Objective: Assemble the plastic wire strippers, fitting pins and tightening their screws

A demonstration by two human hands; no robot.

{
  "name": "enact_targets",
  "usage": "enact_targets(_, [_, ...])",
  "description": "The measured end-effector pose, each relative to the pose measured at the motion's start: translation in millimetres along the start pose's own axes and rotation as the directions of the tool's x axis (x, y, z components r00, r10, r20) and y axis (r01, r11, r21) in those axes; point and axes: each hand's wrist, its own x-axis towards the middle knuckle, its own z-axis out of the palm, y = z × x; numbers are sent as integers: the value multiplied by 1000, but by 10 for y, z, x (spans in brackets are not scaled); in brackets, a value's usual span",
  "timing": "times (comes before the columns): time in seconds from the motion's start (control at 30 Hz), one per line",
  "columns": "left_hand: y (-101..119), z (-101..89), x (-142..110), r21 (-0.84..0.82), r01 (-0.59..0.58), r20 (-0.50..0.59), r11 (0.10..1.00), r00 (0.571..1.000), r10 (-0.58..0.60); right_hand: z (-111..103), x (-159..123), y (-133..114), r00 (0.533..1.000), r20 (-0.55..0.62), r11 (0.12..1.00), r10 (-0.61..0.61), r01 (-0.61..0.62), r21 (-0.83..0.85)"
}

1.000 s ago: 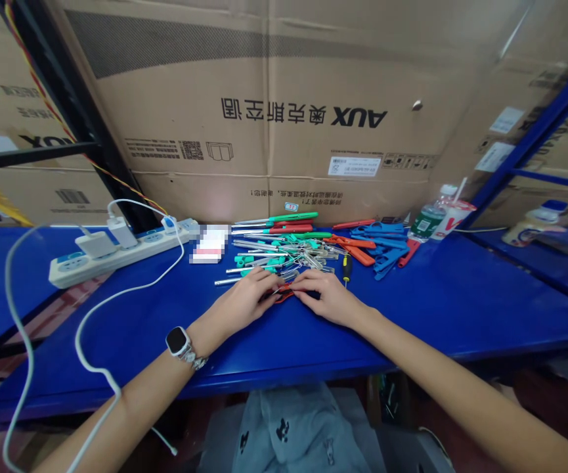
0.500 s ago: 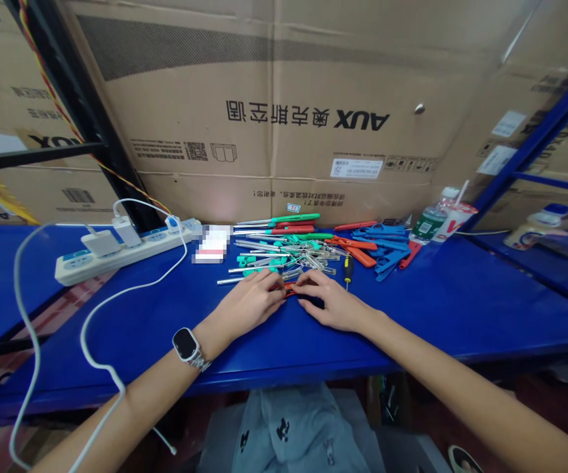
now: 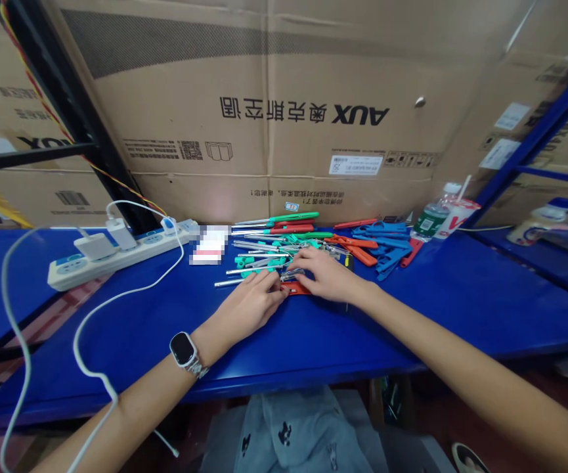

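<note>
On the blue table my left hand (image 3: 259, 301) has its fingertips closed on the left end of an orange plastic handle shell (image 3: 299, 288), which lies open side up. My right hand (image 3: 327, 274) is over the near edge of a pile of parts, its thumb and fingers apart and bent down around clear plastic pieces (image 3: 291, 274). Whether it touches one is hard to see. Beside it, metal tubes with green ends (image 3: 244, 269) lie in the pile. A yellow and black screwdriver (image 3: 349, 263) is partly hidden behind my right hand.
Blue handle shells (image 3: 387, 246) and orange ones (image 3: 357, 248) are heaped at the right, near a bottle (image 3: 429, 220) and a cup (image 3: 456, 220). A white power strip (image 3: 121, 253) with cables stands at the left. A cardboard box (image 3: 274, 66) walls off the back.
My right hand has left the orange shell and moved forward to the pile's edge. My left hand stays on the shell, which shows more now. The view has shifted slightly.
</note>
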Motion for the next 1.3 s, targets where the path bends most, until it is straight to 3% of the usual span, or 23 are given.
enact_targets(0.13, [14,-11,4,-2,6,12,1000,1000,-6,-20,324,122,976,217,994,2,21,-103])
enact_targets(0.3, [15,-4,1,4,20,31,1000,999,-20,-33,485,105,947,314,993,65,-32,-111])
enact_targets(0.43, [11,1,3,-6,32,13,999,999,-32,-141,338,22,977,193,991,94,-74,-112])
enact_targets(0.57, [23,-15,19,4,33,-7,999,999,-33,-181,7,-62,997,68,983,47,-34,-180])
enact_targets(0.73, [17,-19,24,-9,23,-55,1000,998,-24,35,-285,-129,996,-82,951,-44,17,-308])
enact_targets(0.87, [-6,0,13,-64,12,-75,998,997,-16,201,-324,-108,983,-164,974,-84,46,-222])
enact_targets(1.07, [-16,-2,2,-134,27,-41,991,999,-33,176,-379,-108,984,-138,991,-109,96,-92])
enact_targets(1.3, [-30,5,-7,-128,34,12,991,999,-33,120,-421,-209,993,-102,987,-56,39,-155])
